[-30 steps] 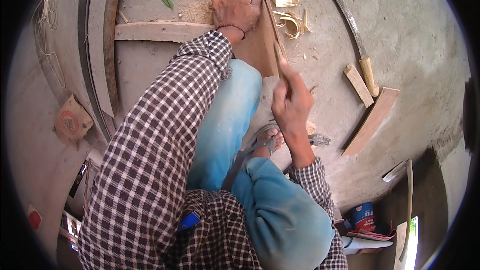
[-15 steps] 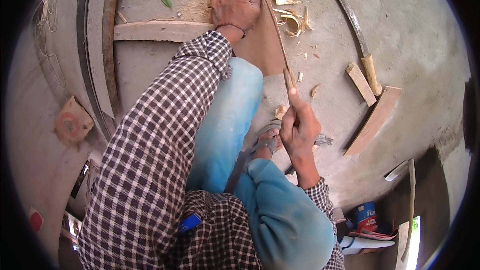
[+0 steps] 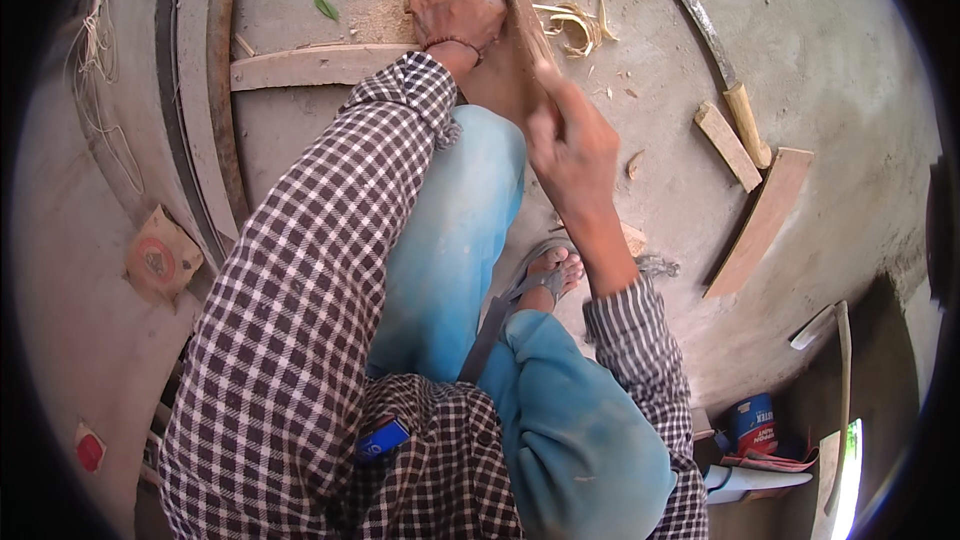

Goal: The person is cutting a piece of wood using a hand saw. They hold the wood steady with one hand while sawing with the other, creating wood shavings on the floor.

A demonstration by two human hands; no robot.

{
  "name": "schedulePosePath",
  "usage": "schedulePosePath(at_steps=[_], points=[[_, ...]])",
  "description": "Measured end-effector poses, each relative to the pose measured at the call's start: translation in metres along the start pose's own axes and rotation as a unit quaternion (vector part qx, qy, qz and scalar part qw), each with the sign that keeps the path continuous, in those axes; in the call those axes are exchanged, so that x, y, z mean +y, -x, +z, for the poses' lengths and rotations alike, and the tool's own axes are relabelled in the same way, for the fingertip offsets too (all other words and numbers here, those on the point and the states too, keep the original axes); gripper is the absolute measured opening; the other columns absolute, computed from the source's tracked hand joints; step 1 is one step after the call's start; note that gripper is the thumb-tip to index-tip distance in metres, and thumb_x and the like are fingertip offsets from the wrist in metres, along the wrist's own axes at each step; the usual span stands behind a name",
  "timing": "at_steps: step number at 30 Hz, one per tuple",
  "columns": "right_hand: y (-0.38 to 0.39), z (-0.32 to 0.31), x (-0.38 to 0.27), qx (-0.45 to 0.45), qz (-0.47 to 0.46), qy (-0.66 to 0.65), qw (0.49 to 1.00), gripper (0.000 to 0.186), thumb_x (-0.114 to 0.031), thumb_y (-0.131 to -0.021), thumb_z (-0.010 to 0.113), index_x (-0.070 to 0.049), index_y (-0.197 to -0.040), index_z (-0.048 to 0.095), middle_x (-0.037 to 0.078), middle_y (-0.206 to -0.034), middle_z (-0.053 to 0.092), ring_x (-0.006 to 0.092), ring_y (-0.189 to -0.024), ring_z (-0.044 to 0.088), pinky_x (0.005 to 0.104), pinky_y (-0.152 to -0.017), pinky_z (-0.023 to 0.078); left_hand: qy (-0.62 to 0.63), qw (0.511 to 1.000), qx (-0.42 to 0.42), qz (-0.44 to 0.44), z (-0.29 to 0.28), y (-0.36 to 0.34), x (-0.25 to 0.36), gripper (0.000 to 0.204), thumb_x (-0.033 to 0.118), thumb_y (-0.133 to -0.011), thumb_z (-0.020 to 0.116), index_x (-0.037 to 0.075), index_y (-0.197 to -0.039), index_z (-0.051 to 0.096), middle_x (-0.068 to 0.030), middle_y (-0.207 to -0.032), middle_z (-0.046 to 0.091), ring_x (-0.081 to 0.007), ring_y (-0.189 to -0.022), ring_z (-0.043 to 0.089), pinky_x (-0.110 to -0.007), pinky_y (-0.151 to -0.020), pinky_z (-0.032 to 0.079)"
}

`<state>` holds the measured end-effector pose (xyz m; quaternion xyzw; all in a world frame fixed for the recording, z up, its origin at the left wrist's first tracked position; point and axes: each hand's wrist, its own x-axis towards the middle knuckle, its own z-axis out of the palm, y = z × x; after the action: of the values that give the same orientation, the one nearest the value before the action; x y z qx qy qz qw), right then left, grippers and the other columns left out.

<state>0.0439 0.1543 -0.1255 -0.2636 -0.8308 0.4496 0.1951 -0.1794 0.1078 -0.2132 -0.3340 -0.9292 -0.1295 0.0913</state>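
Observation:
My left hand [image 3: 458,8] is closed in a loose fist over the right end of a pale wooden batten [image 3: 320,67], pressing it down; its fingertips are hidden. My right hand [image 3: 572,145], slightly blurred, is wrapped round the handle of what looks like a hand saw [image 3: 524,15]. Its long, brown, narrow part points away from me, its far end just right of my left hand. A flat brown surface [image 3: 492,92] lies between the saw and my knee; I cannot tell whether it is blade or board. Pale sawdust [image 3: 385,22] is spread left of my left hand.
Curled wood shavings [image 3: 580,30] lie right of the saw. Farther right are a long curved blade with a wooden handle [image 3: 745,125], a short offcut [image 3: 728,147] and a board [image 3: 762,225]. Long timbers [image 3: 205,80] run along the left. My sandalled foot [image 3: 548,275] is below.
My right hand has moved forward and left with the saw, closer to my left hand. My left hand stays on the batten; the whole view has shifted slightly.

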Motion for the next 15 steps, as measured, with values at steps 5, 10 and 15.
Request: schedulePosePath(at_steps=[5, 10, 15], points=[[0.035, -0.019, -0.008, -0.042, 0.028, -0.003, 0.999, 0.052, -0.001, -0.086, 0.066, -0.012, -0.137, 0.066, 0.012, -0.078, 0.061, 0.0256, -0.064, 0.063, 0.0379, -0.060, 0.052, -0.007, 1.000, -0.015, -0.021, -0.009, 0.004, -0.007, 0.034, 0.037, -0.101, 0.052, 0.015, -0.087, 0.075, -0.0040, -0.093, 0.073, -0.0284, -0.099, 0.060, -0.047, -0.095, 0.036], [0.040, -0.024, -0.010, -0.038, 0.015, -0.004, 0.999, 0.057, 0.000, -0.085, 0.066, -0.013, -0.140, 0.064, 0.013, -0.079, 0.061, 0.0262, -0.064, 0.062, 0.0379, -0.059, 0.052, -0.014, 1.000, -0.006, -0.015, -0.004, 0.004, -0.016, 0.032, 0.037, -0.100, 0.054, 0.015, -0.087, 0.074, -0.0029, -0.094, 0.073, -0.0279, -0.102, 0.058, -0.049, -0.096, 0.035], [-0.005, 0.010, 0.006, 0.010, -0.029, 0.006, 0.999, 0.060, 0.001, -0.084, 0.065, -0.013, -0.142, 0.063, 0.011, -0.077, 0.060, 0.0244, -0.063, 0.062, 0.0377, -0.057, 0.051, 0.007, 0.999, -0.033, -0.026, -0.006, 0.000, -0.001, 0.035, 0.039, -0.102, 0.051, 0.016, -0.092, 0.076, -0.0026, -0.096, 0.074, -0.0263, -0.104, 0.059, -0.047, -0.097, 0.035]])
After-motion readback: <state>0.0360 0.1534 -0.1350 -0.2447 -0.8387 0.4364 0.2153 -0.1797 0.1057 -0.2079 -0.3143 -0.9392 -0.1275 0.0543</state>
